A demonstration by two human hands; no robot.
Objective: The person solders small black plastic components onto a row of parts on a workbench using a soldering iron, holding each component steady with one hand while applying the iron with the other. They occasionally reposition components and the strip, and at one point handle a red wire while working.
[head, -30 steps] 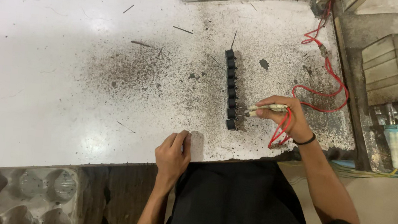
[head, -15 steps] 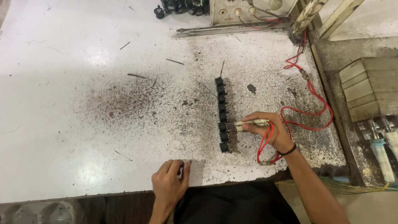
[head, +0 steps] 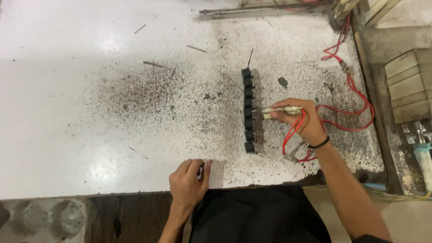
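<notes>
Item: probe (head: 281, 111), pale and slim, pinched in the right hand (head: 301, 124), tip touching the row of black switches (head: 248, 112) at mid-counter (head: 72, 98). Judged light, stiff; best taken by the barrel (red leads (head: 350, 104) trail right and may tug). Left hand (head: 188, 179) rests flat and unclenched on the near edge. Against the earlier frame, the probe is kept at the row; only the view has shifted.

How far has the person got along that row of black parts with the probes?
The right hand holds pale probes with red wires against the row of black parts, just past its middle. The parts look alike, so what is done cannot be told; about three lie nearer the person. The left hand rests at the table edge.
</notes>
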